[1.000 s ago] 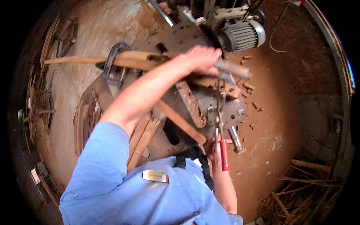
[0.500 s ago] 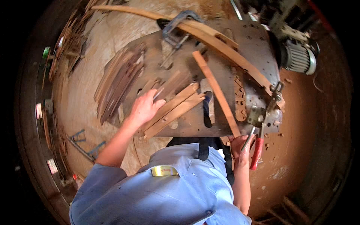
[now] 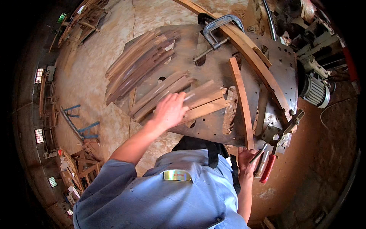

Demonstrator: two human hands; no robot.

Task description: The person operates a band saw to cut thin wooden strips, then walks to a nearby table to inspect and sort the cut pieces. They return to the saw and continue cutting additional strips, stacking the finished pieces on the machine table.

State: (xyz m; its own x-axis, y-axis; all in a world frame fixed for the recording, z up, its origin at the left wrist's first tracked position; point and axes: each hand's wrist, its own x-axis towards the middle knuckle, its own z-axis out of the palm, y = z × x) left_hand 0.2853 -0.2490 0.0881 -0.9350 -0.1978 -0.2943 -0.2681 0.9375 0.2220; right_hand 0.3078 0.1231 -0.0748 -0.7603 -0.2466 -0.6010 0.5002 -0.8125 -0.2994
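My left hand [image 3: 170, 111] pinches a thin pale stick [image 3: 189, 97], perhaps a pencil, over several short wooden boards [image 3: 206, 108] on the metal table. Its fingers hide the boards' near ends. At the table's near edge, my right hand [image 3: 247, 158] is closed around the near end of a long, straight wooden strip [image 3: 242, 103]; some fingers are hidden. The strip slants away across the tabletop. Just right of that hand is a toggle clamp [image 3: 271, 133] with a red handle [image 3: 269, 168]. Darker boards [image 3: 162, 95] lie left of the left hand.
A curved wooden beam [image 3: 263, 72] crosses the far right of the slotted metal table [image 3: 183, 45], with a C-clamp [image 3: 220, 31] on it. Stacked dark strips [image 3: 139, 65] lie at the left. A finned motor [image 3: 317, 92] stands beyond the right edge; a blue-legged stand [image 3: 82, 128] is on the floor.
The whole view has turned and shifted, so the table sits farther right and looks sharper. My left hand has come farther over the short boards. My right hand stays at the strip's end.
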